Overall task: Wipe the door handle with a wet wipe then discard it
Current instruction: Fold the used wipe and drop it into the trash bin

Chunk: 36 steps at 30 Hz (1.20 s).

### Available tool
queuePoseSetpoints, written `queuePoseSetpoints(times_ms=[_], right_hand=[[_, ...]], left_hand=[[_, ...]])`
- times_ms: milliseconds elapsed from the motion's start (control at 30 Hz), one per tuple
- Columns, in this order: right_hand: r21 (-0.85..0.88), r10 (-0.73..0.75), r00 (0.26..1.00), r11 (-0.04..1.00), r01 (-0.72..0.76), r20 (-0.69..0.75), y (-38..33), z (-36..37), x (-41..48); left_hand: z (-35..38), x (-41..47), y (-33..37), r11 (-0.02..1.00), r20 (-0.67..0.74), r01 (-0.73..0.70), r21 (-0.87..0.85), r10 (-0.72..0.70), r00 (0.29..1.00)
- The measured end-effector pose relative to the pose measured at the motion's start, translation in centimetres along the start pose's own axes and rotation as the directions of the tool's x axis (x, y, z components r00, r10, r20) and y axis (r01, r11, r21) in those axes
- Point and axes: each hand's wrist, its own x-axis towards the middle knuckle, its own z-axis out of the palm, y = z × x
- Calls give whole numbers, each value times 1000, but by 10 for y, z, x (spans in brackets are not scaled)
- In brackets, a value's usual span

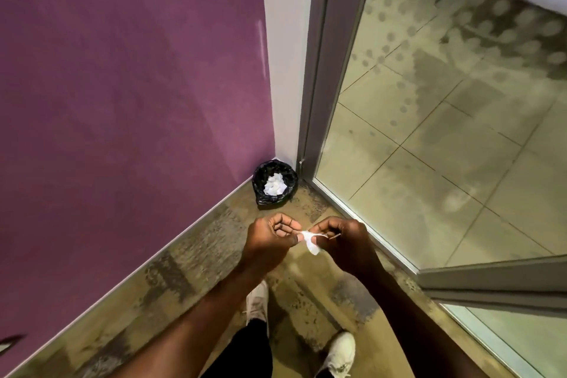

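A small white wet wipe (311,243) hangs between my two hands at mid-frame. My left hand (271,236) pinches its left end with thumb and forefinger. My right hand (343,239) grips its right end, and a thin strip sticks out past the fingers. Beyond the hands, in the corner, stands a small bin (275,184) lined with a black bag and holding crumpled white wipes. No door handle is in view.
A purple wall (132,86) runs along the left down to a pale skirting. A glass door (460,101) in a grey metal frame (319,70) fills the right. A second frame rail (497,282) juts in at lower right. My white shoes (339,353) stand on worn carpet.
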Motion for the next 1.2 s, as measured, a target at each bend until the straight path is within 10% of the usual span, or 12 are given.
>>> queuePoseSetpoints(times_ms=[500,1200], right_hand=[[-22,367,919,927,-374,-145,-8,109,138],[-368,203,979,910,-193,-9,212,260,340]], left_hand=[[-124,149,-57,883,-18,17,470,-10,1000],[-86,333,-223,849,-67,103,518,-80,995]])
